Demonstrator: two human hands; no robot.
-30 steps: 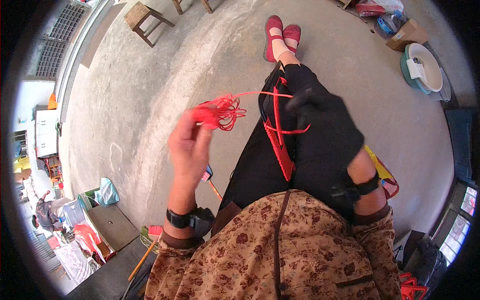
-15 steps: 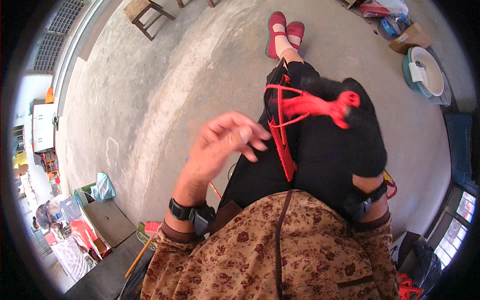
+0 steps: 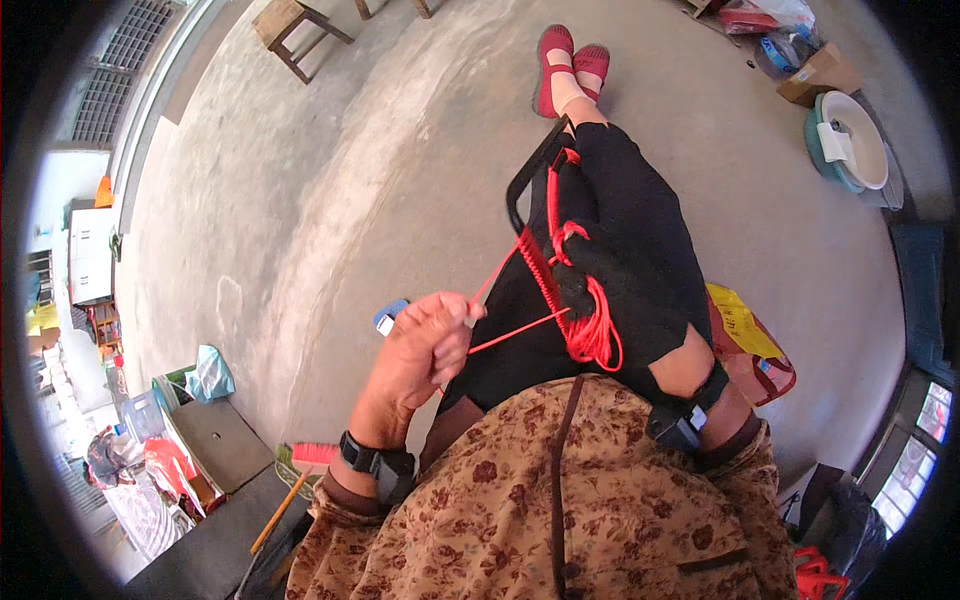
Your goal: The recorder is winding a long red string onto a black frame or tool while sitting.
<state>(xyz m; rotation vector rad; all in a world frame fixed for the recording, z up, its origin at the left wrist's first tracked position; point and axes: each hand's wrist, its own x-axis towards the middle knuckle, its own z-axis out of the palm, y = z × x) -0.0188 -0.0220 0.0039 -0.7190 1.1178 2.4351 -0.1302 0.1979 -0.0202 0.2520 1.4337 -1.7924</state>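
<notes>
A black frame (image 3: 518, 190) lies along my lap, part of it wrapped in tight coils of red cord (image 3: 541, 272). My left hand (image 3: 432, 335), bare, is closed on a loop of this cord, and two taut strands run from it back to the frame. In a black glove, my right hand (image 3: 640, 300) is close against the frame's near right side. It grips a bundled hank of red cord (image 3: 597, 335), whose loops hang below the fingers. Black glove against black trousers makes the single fingers hard to make out.
A red bag with a yellow label (image 3: 750, 345) sits by my right leg. Left of my lap is a small blue object (image 3: 390, 315) on the floor. A broom (image 3: 300, 470) leans at lower left. Basins (image 3: 850, 140) and a cardboard box (image 3: 822, 76) stand far right, a wooden stool (image 3: 290, 30) far left.
My right hand has brought the cord hank nearer and to the left, down beside the frame. My left hand, loosely open before, has closed on the cord and pulled it tight.
</notes>
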